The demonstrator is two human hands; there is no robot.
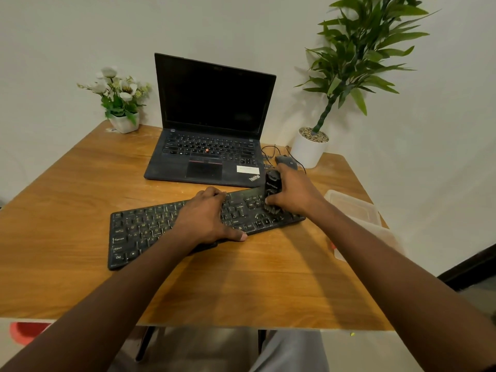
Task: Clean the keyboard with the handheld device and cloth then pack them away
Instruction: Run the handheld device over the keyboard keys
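Keyboard (pixel 161 232), black and dusty, lies slantwise across the middle of the wooden table (pixel 80 183), its left end nearer the person and its right end angled toward the open laptop (pixel 212 130). The left hand (pixel 209 216) rests flat on the keyboard's middle, fingers spread over the keys and the thumb lying along the front edge, holding nothing. The right hand (pixel 292 191) is wrapped around a small black handheld device (pixel 273 183), held upright over the keyboard's right end with its bristled lower end touching the keys. Just behind that hand a dark mouse (pixel 286 162) with its cable sits beside the laptop. A clear plastic container (pixel 357 208) lies at the table's right edge, near the right forearm. A white flower pot (pixel 124 123) stands at the back left corner and a taller potted plant (pixel 308 151) at the back right.
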